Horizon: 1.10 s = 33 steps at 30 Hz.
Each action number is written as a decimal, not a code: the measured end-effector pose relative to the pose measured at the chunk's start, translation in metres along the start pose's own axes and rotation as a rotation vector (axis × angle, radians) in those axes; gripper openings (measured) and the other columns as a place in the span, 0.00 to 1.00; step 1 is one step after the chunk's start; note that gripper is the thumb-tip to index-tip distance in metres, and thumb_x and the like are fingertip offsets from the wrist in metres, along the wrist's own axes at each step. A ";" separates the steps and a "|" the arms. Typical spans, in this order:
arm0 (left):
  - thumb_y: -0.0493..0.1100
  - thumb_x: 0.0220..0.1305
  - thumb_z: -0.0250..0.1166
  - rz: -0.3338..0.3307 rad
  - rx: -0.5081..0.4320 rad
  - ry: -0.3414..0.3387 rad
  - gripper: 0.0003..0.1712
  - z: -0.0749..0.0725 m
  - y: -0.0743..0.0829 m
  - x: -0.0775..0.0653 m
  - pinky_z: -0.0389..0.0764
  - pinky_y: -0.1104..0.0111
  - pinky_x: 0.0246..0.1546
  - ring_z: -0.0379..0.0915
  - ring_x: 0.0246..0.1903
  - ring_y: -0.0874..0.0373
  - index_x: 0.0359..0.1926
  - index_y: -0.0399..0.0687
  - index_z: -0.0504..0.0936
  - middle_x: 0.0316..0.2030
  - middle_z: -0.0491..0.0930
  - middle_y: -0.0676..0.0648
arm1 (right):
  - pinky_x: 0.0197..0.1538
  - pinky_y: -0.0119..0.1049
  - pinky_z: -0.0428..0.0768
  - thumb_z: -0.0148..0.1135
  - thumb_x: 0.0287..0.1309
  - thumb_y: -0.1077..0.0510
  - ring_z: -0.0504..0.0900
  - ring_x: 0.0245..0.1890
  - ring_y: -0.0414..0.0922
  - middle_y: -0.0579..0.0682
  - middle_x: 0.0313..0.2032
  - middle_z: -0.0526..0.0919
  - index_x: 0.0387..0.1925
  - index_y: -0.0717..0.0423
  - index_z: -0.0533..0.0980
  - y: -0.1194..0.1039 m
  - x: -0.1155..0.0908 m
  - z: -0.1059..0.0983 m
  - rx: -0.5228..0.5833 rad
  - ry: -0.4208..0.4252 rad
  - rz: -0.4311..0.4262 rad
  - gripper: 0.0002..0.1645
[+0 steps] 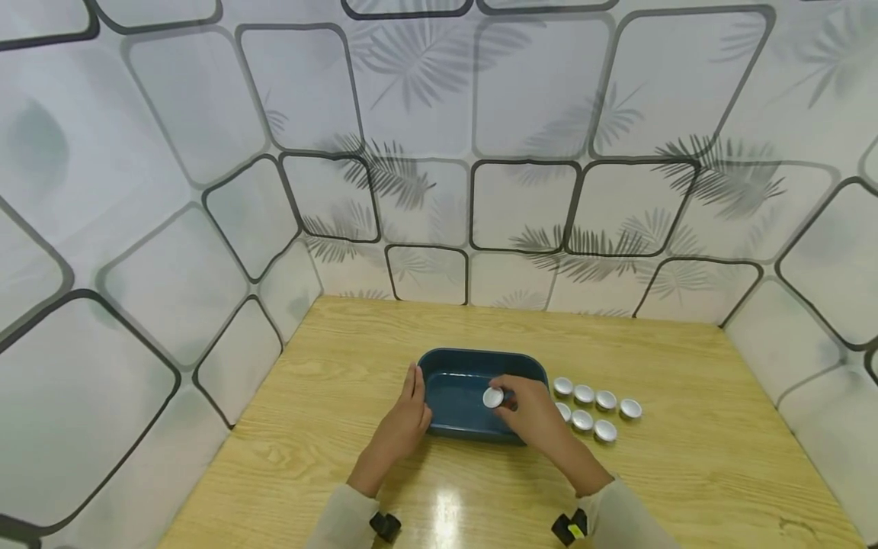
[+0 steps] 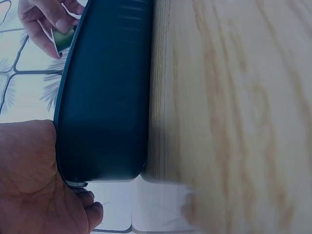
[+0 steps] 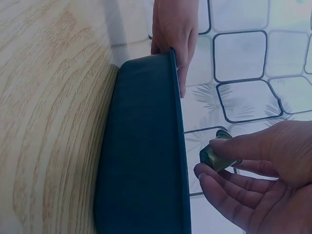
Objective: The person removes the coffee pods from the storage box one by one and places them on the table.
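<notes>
A dark blue rectangular dish (image 1: 449, 389) sits on the table. At its left end my left hand (image 1: 399, 427) holds the rim, thumb over the edge and fingers along the outer wall. Over the dish's inside, towards its right end, my right hand (image 1: 538, 415) pinches a small coffee capsule (image 1: 492, 397) between thumb and fingertips. Its pale round face shows in the head view; the right wrist view shows a green body (image 3: 217, 155), above the level of the rim. Several similar capsules (image 1: 583, 394) stand in two rows to the right of the dish, partly hidden by the right hand.
The wooden table (image 1: 329, 351) reaches back to a patterned curtain (image 1: 425, 198), which also closes off both sides. Dark wrist devices (image 1: 386, 526) are worn on both wrists.
</notes>
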<state>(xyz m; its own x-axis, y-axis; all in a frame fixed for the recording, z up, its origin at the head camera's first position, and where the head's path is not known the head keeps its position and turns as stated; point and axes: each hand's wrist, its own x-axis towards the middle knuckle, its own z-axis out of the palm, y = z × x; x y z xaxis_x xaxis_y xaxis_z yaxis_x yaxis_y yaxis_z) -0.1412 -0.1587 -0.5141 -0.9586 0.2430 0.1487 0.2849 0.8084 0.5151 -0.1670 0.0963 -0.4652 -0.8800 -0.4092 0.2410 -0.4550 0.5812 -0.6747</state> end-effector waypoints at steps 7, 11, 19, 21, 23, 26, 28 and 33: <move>0.37 0.77 0.46 -0.008 0.002 -0.009 0.38 0.003 -0.002 0.002 0.71 0.71 0.27 0.73 0.59 0.44 0.77 0.23 0.40 0.78 0.34 0.28 | 0.35 0.32 0.80 0.77 0.48 0.71 0.83 0.32 0.39 0.51 0.45 0.87 0.50 0.61 0.83 0.000 -0.010 -0.006 -0.008 0.042 0.030 0.25; 0.37 0.77 0.46 0.001 0.018 -0.002 0.37 0.003 -0.002 0.002 0.74 0.69 0.33 0.70 0.64 0.43 0.76 0.22 0.41 0.78 0.36 0.27 | 0.35 0.33 0.81 0.78 0.48 0.70 0.83 0.32 0.39 0.51 0.45 0.87 0.51 0.60 0.83 0.000 -0.016 -0.012 -0.031 0.056 0.042 0.25; 0.37 0.78 0.45 0.007 0.025 -0.004 0.36 0.002 -0.001 0.000 0.78 0.65 0.39 0.63 0.69 0.39 0.76 0.21 0.41 0.77 0.35 0.26 | 0.33 0.33 0.79 0.76 0.52 0.69 0.81 0.32 0.38 0.46 0.37 0.85 0.54 0.58 0.83 0.001 -0.028 -0.027 -0.008 0.048 0.110 0.25; 0.36 0.78 0.45 0.005 0.023 -0.003 0.36 0.002 -0.001 0.000 0.79 0.63 0.42 0.61 0.70 0.38 0.76 0.21 0.42 0.77 0.36 0.26 | 0.33 0.32 0.80 0.76 0.51 0.69 0.82 0.31 0.39 0.46 0.35 0.85 0.54 0.58 0.83 0.001 -0.030 -0.031 0.003 0.057 0.120 0.26; 0.36 0.78 0.45 0.003 0.020 -0.001 0.36 0.002 0.000 0.000 0.79 0.62 0.43 0.60 0.71 0.37 0.76 0.21 0.42 0.77 0.36 0.26 | 0.33 0.33 0.80 0.76 0.51 0.69 0.83 0.31 0.39 0.46 0.34 0.86 0.54 0.58 0.83 0.001 -0.032 -0.033 0.006 0.068 0.117 0.26; 0.36 0.78 0.45 0.002 0.021 -0.004 0.36 0.002 0.000 0.000 0.79 0.61 0.43 0.60 0.70 0.37 0.76 0.21 0.42 0.77 0.36 0.26 | 0.33 0.32 0.80 0.77 0.50 0.69 0.84 0.31 0.40 0.46 0.34 0.86 0.53 0.58 0.83 0.002 -0.036 -0.036 0.007 0.084 0.115 0.25; 0.36 0.78 0.45 0.003 0.023 -0.006 0.36 0.002 0.000 -0.001 0.79 0.62 0.41 0.60 0.70 0.37 0.76 0.21 0.41 0.77 0.36 0.26 | 0.34 0.32 0.81 0.76 0.51 0.69 0.84 0.32 0.40 0.48 0.37 0.87 0.53 0.59 0.83 0.004 -0.038 -0.037 0.018 0.086 0.117 0.25; 0.36 0.78 0.45 0.003 0.020 -0.006 0.36 0.002 0.000 0.000 0.77 0.65 0.37 0.61 0.70 0.37 0.76 0.21 0.41 0.77 0.36 0.26 | 0.37 0.33 0.83 0.75 0.52 0.70 0.84 0.34 0.41 0.52 0.44 0.87 0.54 0.61 0.82 0.007 -0.044 -0.042 0.060 0.093 0.144 0.25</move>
<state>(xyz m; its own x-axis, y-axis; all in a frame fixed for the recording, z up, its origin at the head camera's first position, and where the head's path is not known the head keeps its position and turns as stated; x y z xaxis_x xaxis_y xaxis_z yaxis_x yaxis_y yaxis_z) -0.1409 -0.1577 -0.5155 -0.9576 0.2488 0.1453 0.2881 0.8180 0.4979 -0.1374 0.1476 -0.4515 -0.9456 -0.2565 0.2000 -0.3166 0.5854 -0.7464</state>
